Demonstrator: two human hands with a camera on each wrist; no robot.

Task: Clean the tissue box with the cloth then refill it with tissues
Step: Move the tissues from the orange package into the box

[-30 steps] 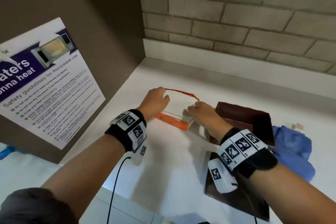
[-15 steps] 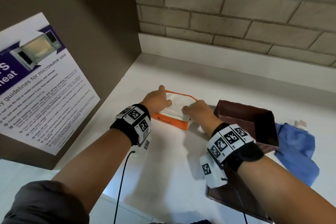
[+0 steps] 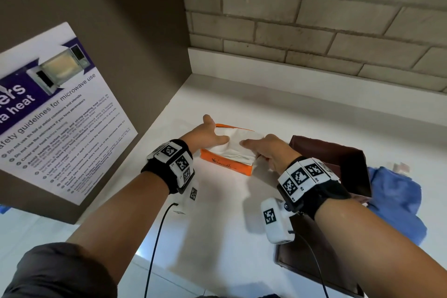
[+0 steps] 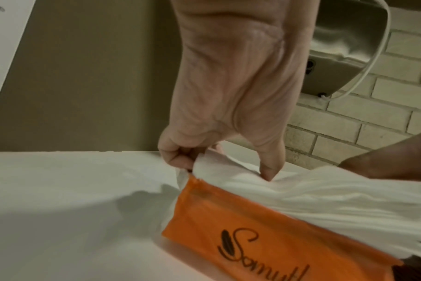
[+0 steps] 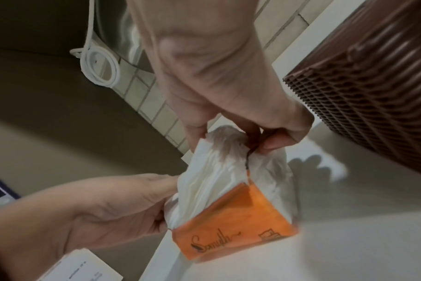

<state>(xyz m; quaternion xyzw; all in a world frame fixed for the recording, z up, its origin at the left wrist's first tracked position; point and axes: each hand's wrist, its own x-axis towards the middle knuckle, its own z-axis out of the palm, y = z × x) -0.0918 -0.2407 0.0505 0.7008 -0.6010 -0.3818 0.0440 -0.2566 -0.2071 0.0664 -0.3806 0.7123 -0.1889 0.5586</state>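
Both wrists: black fabric wristbands (image 3: 169,164) w/ white square-coded marker tiles, white cam pod (image 3: 277,221) under each, thin black cable (image 3: 154,249) trailing. Dark grey sleeve (image 3: 55,273) on L upper arm.

Right hand (image 5: 231,106): fingers curled, pinching the torn top edge of the orange pack and the white sheets beside it.
Left hand (image 5: 103,211): at the pack's left end, fingers against the tissues.
Tissue pack (image 5: 231,224): orange wrapper, dark script lettering, opened along the top, resting on the white counter (image 5: 337,237).
Tissues (image 5: 216,176): white, crumpled, bulging out of the opening.
Tissue box (image 5: 377,91): brown, ribbed weave, right of the pack, apart from it.
Wall: pale tiles; coiled white cable (image 5: 99,66) hanging.
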